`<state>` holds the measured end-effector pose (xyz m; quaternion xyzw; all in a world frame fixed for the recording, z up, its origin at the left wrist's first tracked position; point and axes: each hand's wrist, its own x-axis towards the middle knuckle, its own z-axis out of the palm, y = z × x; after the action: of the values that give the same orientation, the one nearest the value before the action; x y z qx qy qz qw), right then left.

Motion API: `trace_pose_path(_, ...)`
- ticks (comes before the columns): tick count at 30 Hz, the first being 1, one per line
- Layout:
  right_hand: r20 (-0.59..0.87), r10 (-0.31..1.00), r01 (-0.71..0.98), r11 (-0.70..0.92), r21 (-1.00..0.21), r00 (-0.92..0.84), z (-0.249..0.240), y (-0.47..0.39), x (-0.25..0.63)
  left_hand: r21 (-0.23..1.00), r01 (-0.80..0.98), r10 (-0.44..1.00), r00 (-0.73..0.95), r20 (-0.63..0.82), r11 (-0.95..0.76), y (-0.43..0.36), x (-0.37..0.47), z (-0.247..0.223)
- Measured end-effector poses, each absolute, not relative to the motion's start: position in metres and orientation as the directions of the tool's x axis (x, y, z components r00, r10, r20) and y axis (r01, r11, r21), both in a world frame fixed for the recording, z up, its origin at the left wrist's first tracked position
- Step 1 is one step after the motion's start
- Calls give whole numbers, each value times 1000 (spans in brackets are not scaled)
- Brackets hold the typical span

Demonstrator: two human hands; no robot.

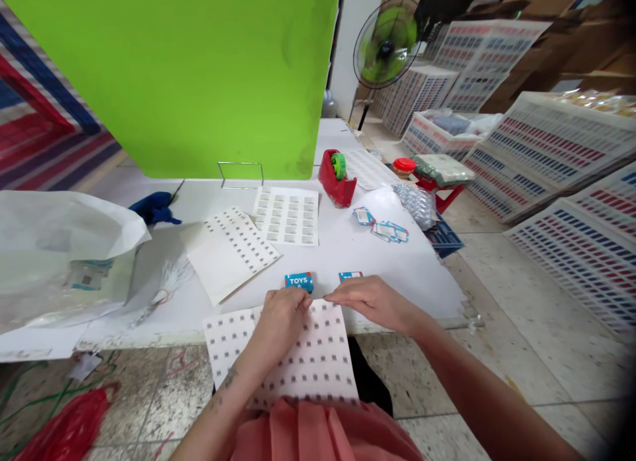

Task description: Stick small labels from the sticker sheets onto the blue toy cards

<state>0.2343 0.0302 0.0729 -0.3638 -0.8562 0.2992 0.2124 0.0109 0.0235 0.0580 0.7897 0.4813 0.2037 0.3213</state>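
Has left hand (283,317) curled, right hand (375,301) flattened at far edge of grey-printed, white rectangular paper sheet (320,352); cannot tell either grip.

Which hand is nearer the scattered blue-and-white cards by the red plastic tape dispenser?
Right: the right hand lies short of those cards; the left hand is farther left, over the nearest white printed sheet.

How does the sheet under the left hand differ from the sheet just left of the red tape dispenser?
The near sheet bears small, dark, squarish marks; the far sheet bears wider, grey rectangular labels. The near sheet extends past the edge of the table, while the far sheet lies wholly on it. The left hand covers part of the near sheet; neither of the hands touches the far sheet. Both are pale, printed in rows.
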Motion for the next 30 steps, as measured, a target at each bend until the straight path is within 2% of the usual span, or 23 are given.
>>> trace_pose_path(8, 271, 665, 475, 709, -521, -696, 68, 26, 234, 750, 595, 897, 442, -4, -289, 23, 8, 64)
trace_pose_path(16, 333, 648, 382, 708, -594, -685, 65, 28, 234, 786, 560, 892, 452, -23, -264, 25, 5, 63)
trace_pose_path(20, 307, 682, 427, 682, -594, -664, 67, 26, 232, 788, 553, 889, 457, -16, -270, 25, 4, 62)
trace_pose_path(23, 306, 735, 526, 658, -538, -605, 67, 23, 229, 794, 544, 895, 445, 3, -273, 25, 3, 61)
trace_pose_path(26, 352, 714, 545, 694, -470, -606, 67, 19, 225, 802, 538, 903, 429, 6, -261, 25, 1, 59)
trace_pose_path(30, 373, 657, 596, 753, -279, -655, 65, 13, 223, 801, 541, 907, 421, 7, -257, 26, 0, 56)
